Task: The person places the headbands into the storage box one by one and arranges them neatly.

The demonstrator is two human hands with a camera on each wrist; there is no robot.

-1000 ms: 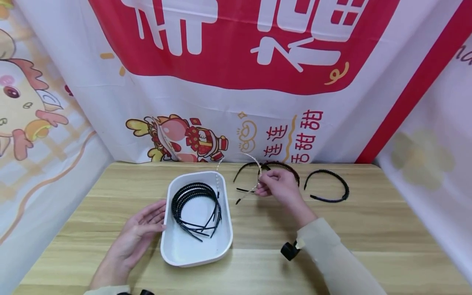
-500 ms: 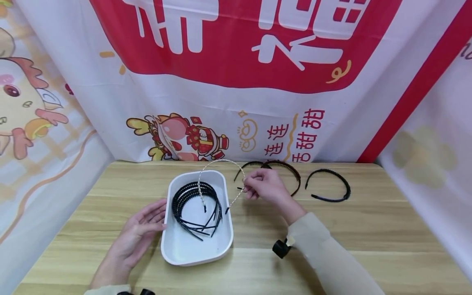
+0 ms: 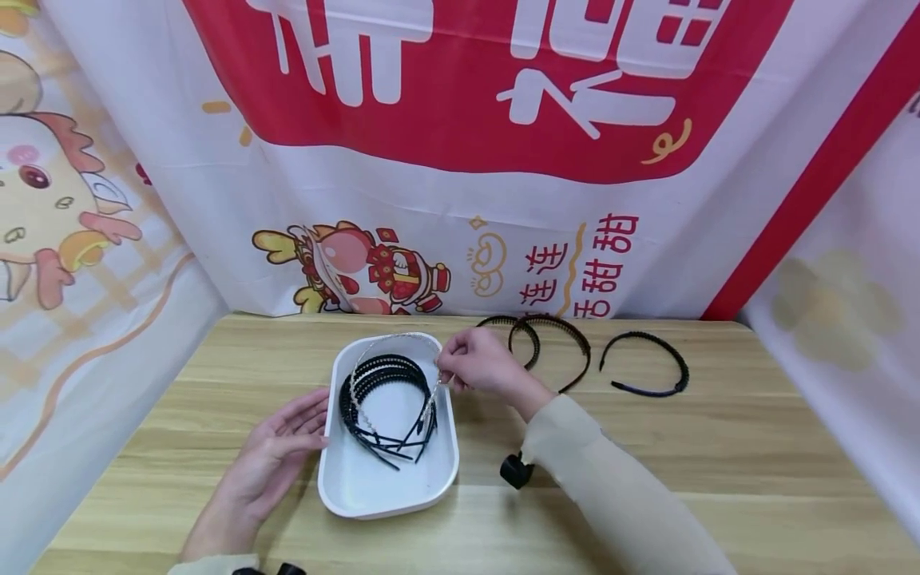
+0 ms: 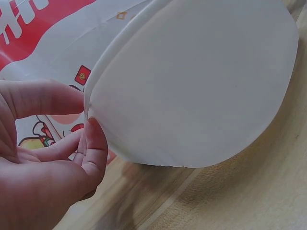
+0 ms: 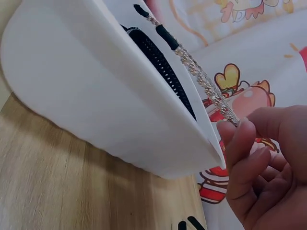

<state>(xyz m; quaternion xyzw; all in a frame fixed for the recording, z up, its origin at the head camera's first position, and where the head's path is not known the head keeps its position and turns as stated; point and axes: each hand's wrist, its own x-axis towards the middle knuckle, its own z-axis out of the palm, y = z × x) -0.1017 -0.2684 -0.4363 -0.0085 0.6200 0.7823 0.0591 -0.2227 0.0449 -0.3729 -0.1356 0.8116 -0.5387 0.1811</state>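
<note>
In the head view, a white bin [image 3: 388, 505] holds several black headbands [image 3: 384, 369] stacked inside. My right hand [image 3: 481, 366] pinches a thin beaded headband [image 3: 357, 383] by one side, at the bin's upper right rim. The band's arch hangs over the black ones; whether it touches them I cannot tell. In the right wrist view, my thumb and finger [image 5: 240, 139] hold the braided silver-gold band [image 5: 204, 81], whose dark tips point away. My left hand [image 3: 269, 459] touches the bin's left side with fairly straight fingers; in the left wrist view its fingertips [image 4: 96, 129] meet the rim [image 4: 108, 55].
On the wooden table [image 3: 647, 495], two dark overlapping headbands [image 3: 580, 371] lie right of the right hand, near the back edge. Another black headband [image 3: 681, 363] lies farther right. A printed cloth [image 3: 431, 239] hangs behind the table, with cloth on both sides.
My right hand has moved left with the beaded headband, from beside the overlapping bands to over the bin. The left hand has stayed at the bin's side.
</note>
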